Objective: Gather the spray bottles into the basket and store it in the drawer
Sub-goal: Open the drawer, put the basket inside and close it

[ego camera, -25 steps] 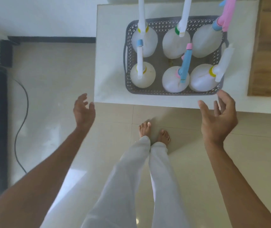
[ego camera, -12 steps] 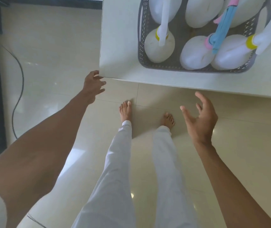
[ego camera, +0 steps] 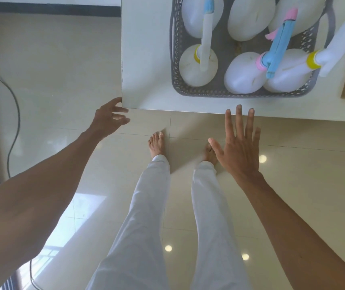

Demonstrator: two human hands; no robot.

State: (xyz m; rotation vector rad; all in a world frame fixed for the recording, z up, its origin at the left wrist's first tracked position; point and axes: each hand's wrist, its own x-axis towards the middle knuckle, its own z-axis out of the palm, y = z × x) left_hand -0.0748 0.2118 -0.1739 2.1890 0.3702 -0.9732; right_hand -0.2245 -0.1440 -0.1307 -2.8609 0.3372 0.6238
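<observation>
1. Black cable trails over the glossy floor at far left, well apart from the hands and feet.
2. The left hand sits at the near left corner of the white table, fingers loosely spread and holding nothing; the top finger seems to touch the corner edge.
3. The grey perforated basket stands on the table near its front edge, with white spray bottles packed upright inside; 6 bodies are visible, though the frame cuts off the back row.
4. The right hand is splayed wide and flat, empty, its fingertips level with the table's front edge, below the basket.
5. Gathering looks finished, so lifting and storing the basket remains. No drawer is visible.
6. Risks: the tall trigger heads make the load top-heavy, so a tilted lift could tip bottles out. The rightmost nozzle overhangs the rim and might catch on a drawer opening.
</observation>
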